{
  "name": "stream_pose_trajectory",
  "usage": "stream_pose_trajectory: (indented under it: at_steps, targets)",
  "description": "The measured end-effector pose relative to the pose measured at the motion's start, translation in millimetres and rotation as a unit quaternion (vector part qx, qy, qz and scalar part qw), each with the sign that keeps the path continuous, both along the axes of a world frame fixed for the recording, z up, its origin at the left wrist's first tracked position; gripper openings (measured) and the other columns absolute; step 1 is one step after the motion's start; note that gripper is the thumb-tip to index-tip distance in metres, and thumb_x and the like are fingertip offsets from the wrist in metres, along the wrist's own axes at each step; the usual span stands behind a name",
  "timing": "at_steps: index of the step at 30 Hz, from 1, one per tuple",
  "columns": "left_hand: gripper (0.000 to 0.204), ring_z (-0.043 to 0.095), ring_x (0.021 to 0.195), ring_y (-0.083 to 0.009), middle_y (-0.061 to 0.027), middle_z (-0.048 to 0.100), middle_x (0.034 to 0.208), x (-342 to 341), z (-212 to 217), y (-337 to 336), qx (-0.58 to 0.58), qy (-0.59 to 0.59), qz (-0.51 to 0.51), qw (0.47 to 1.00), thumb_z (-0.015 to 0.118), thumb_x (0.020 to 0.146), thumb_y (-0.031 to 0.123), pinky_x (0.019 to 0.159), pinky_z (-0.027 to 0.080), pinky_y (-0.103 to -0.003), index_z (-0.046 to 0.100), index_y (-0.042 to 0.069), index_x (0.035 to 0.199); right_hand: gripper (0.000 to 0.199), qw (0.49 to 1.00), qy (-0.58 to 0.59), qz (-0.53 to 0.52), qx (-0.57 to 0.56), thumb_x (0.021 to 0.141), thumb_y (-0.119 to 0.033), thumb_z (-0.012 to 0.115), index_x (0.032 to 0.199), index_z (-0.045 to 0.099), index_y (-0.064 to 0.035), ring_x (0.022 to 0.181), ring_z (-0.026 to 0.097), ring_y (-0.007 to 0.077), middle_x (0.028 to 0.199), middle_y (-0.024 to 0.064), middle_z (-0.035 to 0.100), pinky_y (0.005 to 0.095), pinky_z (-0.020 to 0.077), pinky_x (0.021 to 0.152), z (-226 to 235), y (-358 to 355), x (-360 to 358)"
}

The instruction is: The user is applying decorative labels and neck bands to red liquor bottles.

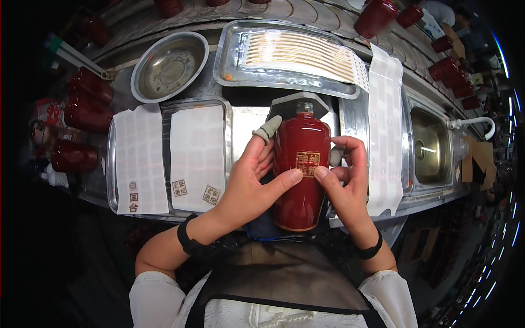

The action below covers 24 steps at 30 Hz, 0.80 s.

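A dark red glazed bottle (298, 205) with a clear, uncapped neck is tilted back in front of me, its base toward my body. A square gold-character decal (308, 164) sits on its front. My left hand (257, 175) cups the bottle's left side, thumb tip on the decal's lower left; a pale finger cot (267, 130) covers one fingertip. My right hand (348, 175) is closed round the right side, thumb pressed at the decal's lower right edge and index finger bent against the glass. Behind the bottle's neck shows a pale angular rest (322, 103). The bottle hides some of my fingers.
Two decal sheets (141, 158) lie on a metal tray (228, 131) at left. Beyond are a round steel basin (169, 65) and a tray (229, 82) bearing a striped sheet (301, 52). Rightward are a long white sheet (385, 131) and a sink (432, 147). Red bottles (87, 112) stand around.
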State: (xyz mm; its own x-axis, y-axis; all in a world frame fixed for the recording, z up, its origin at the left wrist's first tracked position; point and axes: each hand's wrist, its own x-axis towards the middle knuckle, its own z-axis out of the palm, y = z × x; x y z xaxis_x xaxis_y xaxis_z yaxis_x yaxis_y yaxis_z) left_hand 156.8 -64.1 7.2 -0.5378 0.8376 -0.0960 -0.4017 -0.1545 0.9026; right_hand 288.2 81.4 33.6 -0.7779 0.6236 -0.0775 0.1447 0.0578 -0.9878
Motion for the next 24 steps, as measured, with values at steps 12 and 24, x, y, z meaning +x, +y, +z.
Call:
stream_pose_trajectory:
  at_steps: [12, 24]
  targets:
    - [0.093, 0.033, 0.148, -0.028, -0.0218, 0.03, 0.159, 0.4, 2.1, 1.7, -0.001, 0.009, -0.002, 1.0, 0.077, 0.089, 0.012, 0.121, 0.028, -0.04, 0.016, -0.004, 0.158, 0.019, 0.977, 0.032, -0.093, -0.188, 0.097, -0.017, 0.061, 0.109, 0.064, -0.0025, 0.047, 0.048, 0.007, 0.076, 0.003, 0.063, 0.0218, 0.0386, 0.048, -13.8, 50.2, 18.3]
    - [0.082, 0.047, 0.138, -0.0246, -0.0195, 0.046, 0.147, 3.5, 3.4, -2.4, 0.005, 0.083, 0.025, 0.996, 0.077, 0.088, 0.013, 0.114, 0.039, -0.038, 0.028, -0.005, 0.151, 0.045, 0.998, 0.035, -0.053, 0.012, 0.084, 0.006, 0.071, 0.121, 0.047, -0.002, 0.085, 0.062, 0.0073, 0.1, 0.0056, 0.062, 0.0203, 0.0509, 0.074, 35.8, 11.6, 12.9]
